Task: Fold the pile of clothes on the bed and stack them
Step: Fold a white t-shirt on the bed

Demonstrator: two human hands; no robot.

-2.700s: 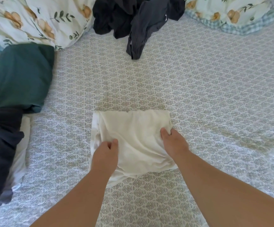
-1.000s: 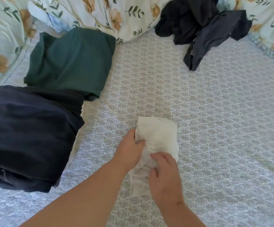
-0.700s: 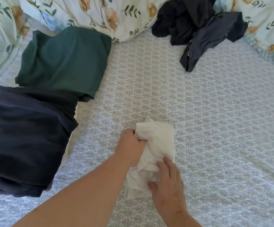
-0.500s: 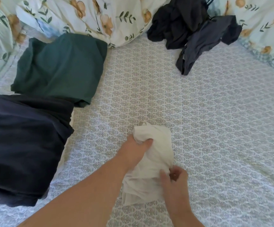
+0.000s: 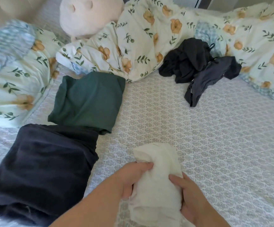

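1. The white garment (image 5: 157, 181), folded into a narrow bundle, lies near the viewer on the patterned bed sheet (image 5: 215, 153). The left hand (image 5: 133, 177) grips its left edge with fingers curled into the cloth; the right hand (image 5: 192, 197) clasps its right side, thumb on top.
2. Left of the bundle sits a folded navy garment (image 5: 41, 174), close to the left forearm. Just beyond it lies a folded dark green garment (image 5: 88, 102), its near edge touching the navy one.
3. At the far right, 2 unfolded dark garments (image 5: 197, 68) lie crumpled against the floral duvet (image 5: 141, 38), well apart from the hands.
4. A pale plush toy (image 5: 90, 15) rests at the far edge, on the duvet.
5. Bare sheet spreads to the right of the bundle and between it and the dark heap. The duvet bounds the far side and left.
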